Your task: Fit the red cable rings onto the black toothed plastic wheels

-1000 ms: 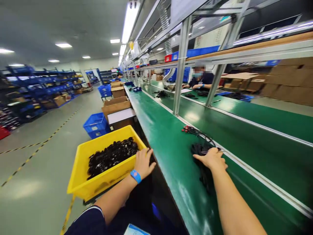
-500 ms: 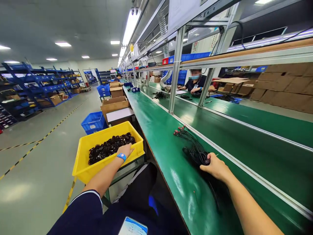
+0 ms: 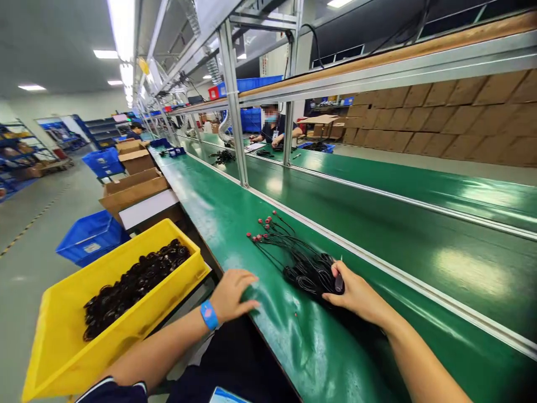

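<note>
- Far left of both hands: yellow bin [image 3: 62, 330] beside the bench, holding a heap of black round parts [image 3: 134, 282].
- Right of the bin: left hand [image 3: 230, 294], blue wristband [image 3: 208, 315] on its wrist, fingers loosely spread and empty, resting on the near edge of the green belt [image 3: 235, 218].
- Just right of that hand: black cable bundle [image 3: 304, 268] lying on the belt, its red-tipped ends [image 3: 262, 226] fanned out beyond it.
- Right hand [image 3: 356, 294] closed on the bundle's near right end, thumb on top.
- Far beyond the grip: a person [image 3: 274, 127] seated at the line's other side.
</note>
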